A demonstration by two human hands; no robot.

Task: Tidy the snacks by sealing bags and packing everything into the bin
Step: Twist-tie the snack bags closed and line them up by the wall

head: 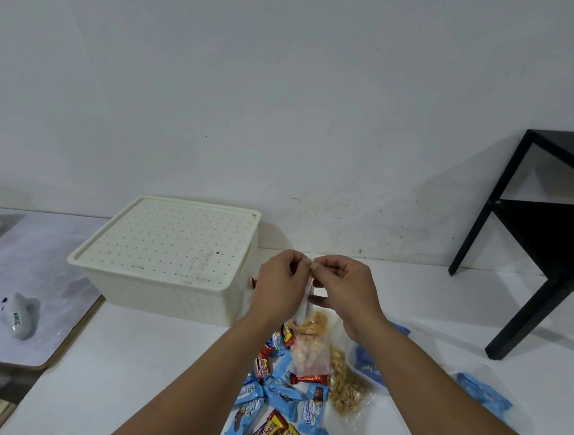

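Both hands meet above the surface, pinching the top edge of a clear bag between them. The left hand has its fingers curled and closed on the strip at the bag's mouth; the right hand does the same from the other side, thumb and fingertips pressed on the same strip, so the two hands touch at the fingertips. The bag hangs down from the hands, holding pale and orange snack pieces, its bottom just over the pile. Below the hands and between the forearms lie loose wrapped snacks, blue ones and red-and-yellow bars, heaped together. Just under the right wrist lies a second clear bag of peanuts, flat on the surface. To the right of the right forearm are two bags with blue packets, one partly hidden by the arm. The bin, cream and with its dotted lid on, stands just left of the left hand, against the wall. Far right of the hands stands a black stand. Far left, on a lower board, lies a small grey object.
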